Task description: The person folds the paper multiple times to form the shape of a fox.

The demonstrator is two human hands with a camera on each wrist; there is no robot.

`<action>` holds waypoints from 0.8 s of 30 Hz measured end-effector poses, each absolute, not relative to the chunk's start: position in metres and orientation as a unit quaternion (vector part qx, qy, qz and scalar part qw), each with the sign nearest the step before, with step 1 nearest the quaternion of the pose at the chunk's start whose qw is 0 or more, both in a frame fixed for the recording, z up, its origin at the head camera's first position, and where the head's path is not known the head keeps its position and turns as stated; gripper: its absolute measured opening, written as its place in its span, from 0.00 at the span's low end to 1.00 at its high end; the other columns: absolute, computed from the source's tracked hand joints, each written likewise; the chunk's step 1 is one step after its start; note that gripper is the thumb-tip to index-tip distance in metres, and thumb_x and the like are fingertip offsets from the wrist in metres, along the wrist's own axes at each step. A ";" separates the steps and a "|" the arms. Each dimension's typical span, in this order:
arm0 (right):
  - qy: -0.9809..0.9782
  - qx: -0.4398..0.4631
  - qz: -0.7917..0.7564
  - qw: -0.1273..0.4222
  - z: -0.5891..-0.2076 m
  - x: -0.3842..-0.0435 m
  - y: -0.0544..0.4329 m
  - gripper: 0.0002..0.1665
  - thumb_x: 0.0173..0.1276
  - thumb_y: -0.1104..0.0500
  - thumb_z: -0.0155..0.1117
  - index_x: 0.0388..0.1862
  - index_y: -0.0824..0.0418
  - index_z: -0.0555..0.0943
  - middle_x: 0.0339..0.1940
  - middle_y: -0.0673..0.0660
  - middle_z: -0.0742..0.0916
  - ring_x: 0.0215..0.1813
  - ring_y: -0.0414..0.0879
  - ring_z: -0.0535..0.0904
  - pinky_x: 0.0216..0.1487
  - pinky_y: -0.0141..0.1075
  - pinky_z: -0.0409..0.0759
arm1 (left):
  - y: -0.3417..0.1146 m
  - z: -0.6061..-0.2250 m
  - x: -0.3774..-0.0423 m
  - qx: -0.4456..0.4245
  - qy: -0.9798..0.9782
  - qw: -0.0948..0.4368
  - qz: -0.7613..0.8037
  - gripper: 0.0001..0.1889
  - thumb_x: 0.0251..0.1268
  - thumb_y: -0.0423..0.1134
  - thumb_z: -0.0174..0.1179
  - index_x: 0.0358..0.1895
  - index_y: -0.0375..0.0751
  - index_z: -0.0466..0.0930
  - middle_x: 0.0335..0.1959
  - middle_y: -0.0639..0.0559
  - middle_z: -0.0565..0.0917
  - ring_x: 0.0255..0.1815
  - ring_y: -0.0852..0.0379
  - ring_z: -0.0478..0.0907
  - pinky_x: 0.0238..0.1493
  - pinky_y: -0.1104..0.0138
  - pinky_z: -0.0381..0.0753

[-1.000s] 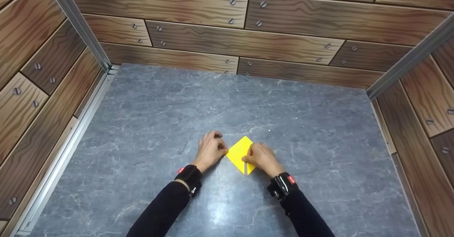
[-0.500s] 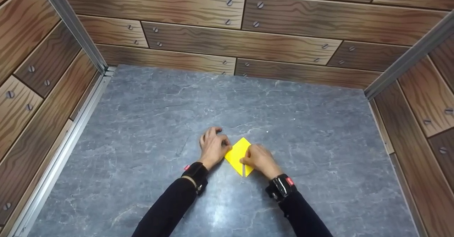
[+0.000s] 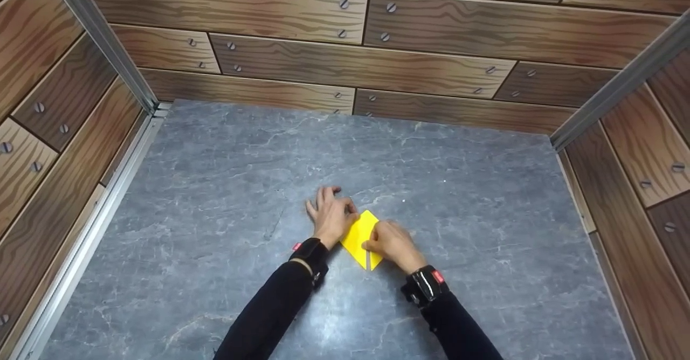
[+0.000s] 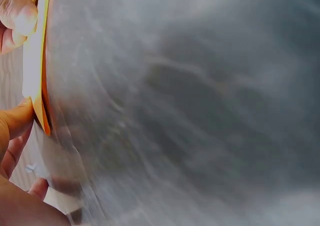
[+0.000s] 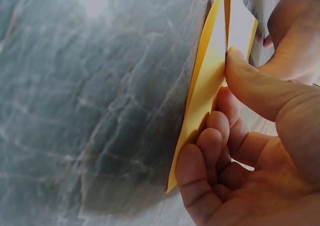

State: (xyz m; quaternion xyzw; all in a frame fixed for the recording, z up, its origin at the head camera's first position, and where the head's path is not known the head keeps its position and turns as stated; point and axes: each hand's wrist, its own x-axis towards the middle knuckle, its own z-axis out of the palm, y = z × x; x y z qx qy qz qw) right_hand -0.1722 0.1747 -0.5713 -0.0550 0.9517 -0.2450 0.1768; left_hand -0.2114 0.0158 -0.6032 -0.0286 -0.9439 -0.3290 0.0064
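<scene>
A yellow sheet of folded paper (image 3: 356, 241) lies on the grey marbled surface in front of the person, with a narrow slit at its near tip. My left hand (image 3: 331, 217) pinches its left side between thumb and index finger, the other fingers spread away. From the right, my right hand (image 3: 398, 246) grips the paper with thumb and curled fingers and covers its right corner. In the right wrist view the right thumb (image 5: 250, 81) presses beside the gap between two flaps of the paper (image 5: 205, 81). The left wrist view shows the paper (image 4: 33, 66) edge-on between both hands.
Wood-patterned panels (image 3: 302, 58) with printed screws wall in the back and both sides. Metal corner posts (image 3: 102, 42) stand at the back, and a pale rail (image 3: 81, 236) runs along the left edge. The marbled surface (image 3: 242, 150) extends around the hands.
My left hand has moved right, bringing the paper's left corner inward over the sheet, and its free fingers have spread. The right hand keeps its hold on the right side. The view has shifted slightly.
</scene>
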 end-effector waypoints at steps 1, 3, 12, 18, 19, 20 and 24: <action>0.951 -0.054 -0.247 0.178 -0.571 -0.172 0.175 0.16 0.61 0.56 0.78 0.22 0.58 0.79 0.22 0.51 0.79 0.26 0.45 0.73 0.26 0.33 0.71 | 0.017 -0.603 -0.212 -0.027 -0.944 0.006 -0.330 0.07 0.60 0.40 0.75 0.27 0.52 0.86 0.69 0.47 0.72 0.80 0.37 0.52 0.73 0.28 0.35; 0.950 -0.052 -0.250 0.181 -0.572 -0.172 0.174 0.16 0.61 0.56 0.78 0.22 0.58 0.79 0.22 0.51 0.79 0.26 0.45 0.74 0.26 0.33 0.72 | 0.018 -0.604 -0.214 -0.026 -0.942 0.005 -0.333 0.07 0.61 0.41 0.74 0.27 0.52 0.86 0.70 0.46 0.71 0.81 0.36 0.51 0.72 0.27 0.34; 0.950 -0.056 -0.250 0.182 -0.573 -0.172 0.172 0.16 0.61 0.56 0.78 0.21 0.58 0.79 0.22 0.51 0.79 0.25 0.45 0.74 0.24 0.33 0.71 | 0.019 -0.607 -0.219 -0.027 -0.949 -0.011 -0.315 0.11 0.65 0.48 0.72 0.27 0.53 0.81 0.76 0.45 0.66 0.84 0.34 0.42 0.72 0.26 0.29; 0.951 -0.055 -0.245 0.181 -0.572 -0.173 0.172 0.17 0.61 0.56 0.78 0.20 0.58 0.79 0.21 0.51 0.79 0.24 0.44 0.73 0.24 0.33 0.71 | 0.022 -0.610 -0.222 -0.023 -0.952 0.004 -0.305 0.13 0.64 0.50 0.70 0.25 0.53 0.78 0.75 0.45 0.66 0.84 0.35 0.43 0.72 0.26 0.29; 0.951 -0.056 -0.244 0.180 -0.572 -0.173 0.172 0.17 0.61 0.56 0.78 0.20 0.58 0.79 0.21 0.51 0.79 0.24 0.44 0.73 0.24 0.33 0.70 | 0.023 -0.610 -0.222 -0.021 -0.953 0.007 -0.303 0.14 0.64 0.51 0.70 0.25 0.54 0.77 0.75 0.45 0.66 0.84 0.35 0.43 0.72 0.26 0.29; 0.952 -0.057 -0.243 0.179 -0.572 -0.172 0.173 0.17 0.61 0.56 0.78 0.20 0.58 0.79 0.21 0.51 0.79 0.24 0.44 0.73 0.24 0.33 0.70 | 0.023 -0.611 -0.222 -0.019 -0.953 0.010 -0.303 0.14 0.64 0.51 0.70 0.25 0.54 0.77 0.75 0.45 0.66 0.84 0.35 0.43 0.72 0.26 0.30; 0.952 -0.054 -0.240 0.180 -0.572 -0.172 0.174 0.18 0.61 0.54 0.78 0.20 0.58 0.79 0.22 0.51 0.78 0.25 0.44 0.73 0.25 0.33 0.70 | 0.026 -0.611 -0.222 -0.017 -0.952 0.011 -0.305 0.16 0.64 0.52 0.70 0.24 0.54 0.76 0.75 0.45 0.66 0.84 0.35 0.43 0.72 0.27 0.28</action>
